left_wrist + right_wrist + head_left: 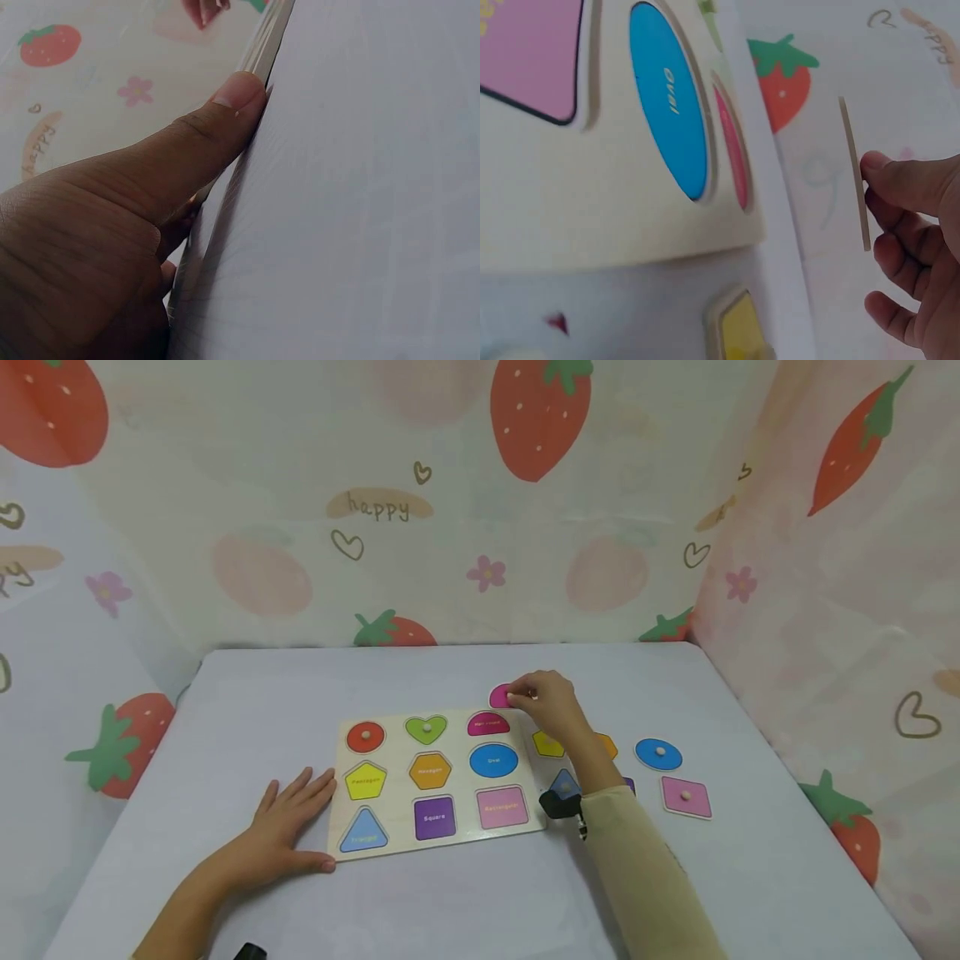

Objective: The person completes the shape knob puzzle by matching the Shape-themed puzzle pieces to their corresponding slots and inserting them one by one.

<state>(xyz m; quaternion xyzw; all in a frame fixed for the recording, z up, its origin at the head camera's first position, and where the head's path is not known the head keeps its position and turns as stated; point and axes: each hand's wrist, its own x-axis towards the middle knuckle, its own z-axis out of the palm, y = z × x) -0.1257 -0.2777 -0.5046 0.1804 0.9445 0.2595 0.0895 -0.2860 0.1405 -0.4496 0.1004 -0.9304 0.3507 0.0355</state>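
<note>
Beyond the far right corner of a wooden shape puzzle board [397, 793], my right hand [553, 703] pinches a magenta half-circle piece [498, 697]. The right wrist view shows that half-circle piece [854, 176] edge-on at the fingertips, held off the table. Nearest it on the board is the magenta half-circle recess [489, 724]. A red circle [366, 737] and a green heart [426, 730], both with knobs, sit in the back row. My left hand [288, 822] rests with fingers spread on the table, thumb and fingertips at the board's left edge.
Loose knobbed pieces lie right of the board: a yellow pentagon [548, 744], blue triangle [565, 782], blue oval [660, 755] and pink rectangle [686, 797]. The right forearm partly covers an orange piece [607, 746] and a purple one [629, 786]. Strawberry-print cloth [450, 552] surrounds the white table.
</note>
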